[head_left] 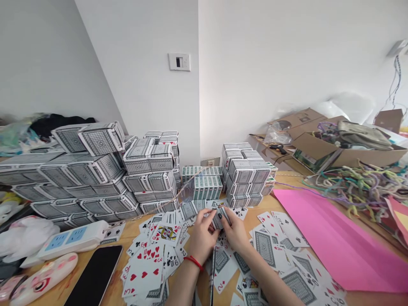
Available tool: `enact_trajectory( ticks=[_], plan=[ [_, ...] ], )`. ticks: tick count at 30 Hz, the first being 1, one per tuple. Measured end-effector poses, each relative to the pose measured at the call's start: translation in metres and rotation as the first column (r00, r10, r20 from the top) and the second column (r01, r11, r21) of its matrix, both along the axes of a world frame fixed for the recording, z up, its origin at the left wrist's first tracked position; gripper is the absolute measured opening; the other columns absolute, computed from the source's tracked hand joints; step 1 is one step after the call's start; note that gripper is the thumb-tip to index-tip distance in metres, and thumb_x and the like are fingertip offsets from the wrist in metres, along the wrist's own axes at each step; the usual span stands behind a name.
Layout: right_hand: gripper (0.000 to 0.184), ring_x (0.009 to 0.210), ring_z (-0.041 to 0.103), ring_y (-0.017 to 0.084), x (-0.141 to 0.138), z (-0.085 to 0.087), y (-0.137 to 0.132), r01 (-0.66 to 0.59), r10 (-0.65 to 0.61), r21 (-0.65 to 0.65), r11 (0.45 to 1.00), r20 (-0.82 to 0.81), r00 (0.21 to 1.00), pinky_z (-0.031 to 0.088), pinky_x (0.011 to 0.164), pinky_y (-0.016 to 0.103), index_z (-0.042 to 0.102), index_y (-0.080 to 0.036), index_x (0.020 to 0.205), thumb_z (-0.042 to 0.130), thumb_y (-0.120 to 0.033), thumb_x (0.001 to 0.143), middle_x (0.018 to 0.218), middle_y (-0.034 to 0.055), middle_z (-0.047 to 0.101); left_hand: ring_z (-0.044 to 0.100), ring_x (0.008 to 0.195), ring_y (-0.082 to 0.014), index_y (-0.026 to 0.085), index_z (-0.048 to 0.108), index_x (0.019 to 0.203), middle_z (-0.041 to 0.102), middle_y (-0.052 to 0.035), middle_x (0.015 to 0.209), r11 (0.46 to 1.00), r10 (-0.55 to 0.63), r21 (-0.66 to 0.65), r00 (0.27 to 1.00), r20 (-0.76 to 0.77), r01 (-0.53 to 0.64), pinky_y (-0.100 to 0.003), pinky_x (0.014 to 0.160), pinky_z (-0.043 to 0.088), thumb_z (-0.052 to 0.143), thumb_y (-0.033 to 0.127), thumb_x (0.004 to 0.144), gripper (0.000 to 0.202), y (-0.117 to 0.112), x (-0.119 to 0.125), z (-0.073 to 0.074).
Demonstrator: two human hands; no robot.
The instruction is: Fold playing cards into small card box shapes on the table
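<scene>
Between my two hands, at the middle of the table, is a small stack of playing cards [218,219], patterned back up. My left hand [204,229], with a red cord on the wrist, grips the stack's left side. On its right side, my right hand [234,229] is closed with the dark-nailed thumb on top. Loose playing cards lie scattered around both forearms, some face up, such as the three of hearts [143,275] on the left, and some back up, such as a patterned card [264,247] on the right.
Stacked grey card boxes [98,170] rise at the left, with more boxes [245,174] behind on the right and green boxes [208,187] between. A black phone [95,276] and a power strip [75,239] lie left. Pink paper [338,238], tangled cords [360,187] and a cardboard box [347,155] occupy the right.
</scene>
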State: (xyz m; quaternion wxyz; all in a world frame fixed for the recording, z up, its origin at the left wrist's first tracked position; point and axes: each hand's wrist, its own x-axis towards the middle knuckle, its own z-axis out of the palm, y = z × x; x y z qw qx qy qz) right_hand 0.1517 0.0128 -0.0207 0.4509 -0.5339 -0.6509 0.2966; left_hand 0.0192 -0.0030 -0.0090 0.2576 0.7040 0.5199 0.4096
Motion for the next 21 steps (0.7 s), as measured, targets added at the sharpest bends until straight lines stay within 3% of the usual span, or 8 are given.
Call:
enact_trajectory(
  ticks=[7, 13, 17, 19, 21],
  plan=[
    [0.022, 0.076, 0.058, 0.021, 0.006, -0.001, 0.006, -0.076, 0.073, -0.019, 0.997, -0.103, 0.992, 0.045, 0.067, 0.029, 0.056, -0.018, 0.086, 0.042, -0.033, 0.079, 0.078, 0.0056, 0.063, 0.053, 0.069, -0.0108, 0.025, 0.048, 0.112, 0.042, -0.0060, 0.115, 0.998, -0.045, -0.051, 0.999, 0.015, 0.046, -0.032, 0.073, 0.049, 0.053, 0.006, 0.062, 0.053, 0.001, 0.000, 0.001],
    [0.016, 0.061, 0.053, 0.016, 0.003, -0.001, 0.007, -0.047, 0.024, -0.079, 0.996, -0.276, 0.961, 0.044, 0.054, 0.026, 0.046, -0.021, 0.080, 0.042, -0.036, 0.078, 0.069, 0.0011, 0.056, 0.054, 0.073, -0.0121, 0.026, 0.031, 0.125, 0.043, -0.0073, 0.115, 0.995, -0.033, -0.085, 0.976, 0.215, 0.052, -0.029, 0.066, 0.049, 0.052, 0.014, 0.070, 0.060, -0.001, 0.004, 0.006],
    [0.014, 0.043, 0.046, 0.012, -0.007, 0.001, -0.001, -0.206, 0.130, -0.159, 0.965, -0.391, 0.911, 0.040, 0.043, 0.023, 0.040, -0.023, 0.081, 0.039, -0.037, 0.080, 0.056, -0.0052, 0.048, 0.054, 0.082, -0.0163, 0.019, 0.048, 0.098, 0.052, -0.0060, 0.095, 0.994, 0.095, -0.060, 0.983, 0.159, -0.087, -0.031, 0.072, 0.046, 0.043, 0.026, 0.079, 0.021, -0.001, 0.005, 0.006],
    [0.015, 0.037, 0.042, 0.011, -0.014, 0.000, -0.006, -0.234, 0.138, -0.198, 0.952, -0.405, 0.904, 0.036, 0.037, 0.022, 0.039, -0.023, 0.081, 0.039, -0.039, 0.081, 0.052, -0.0070, 0.045, 0.055, 0.080, -0.0179, 0.018, 0.048, 0.085, 0.055, -0.0051, 0.083, 0.988, 0.154, -0.039, 0.986, 0.064, -0.152, -0.032, 0.071, 0.045, 0.037, 0.030, 0.082, 0.017, 0.000, 0.005, 0.004],
    [0.017, 0.037, 0.040, 0.010, -0.020, -0.002, -0.009, -0.232, 0.133, -0.207, 0.950, -0.403, 0.905, 0.035, 0.037, 0.021, 0.039, -0.023, 0.082, 0.037, -0.040, 0.082, 0.053, -0.0070, 0.044, 0.056, 0.077, -0.0193, 0.018, 0.047, 0.085, 0.058, -0.0058, 0.078, 0.983, 0.181, -0.036, 0.983, -0.018, -0.181, -0.031, 0.066, 0.044, 0.032, 0.032, 0.083, 0.021, 0.001, 0.006, 0.002]
  ],
)
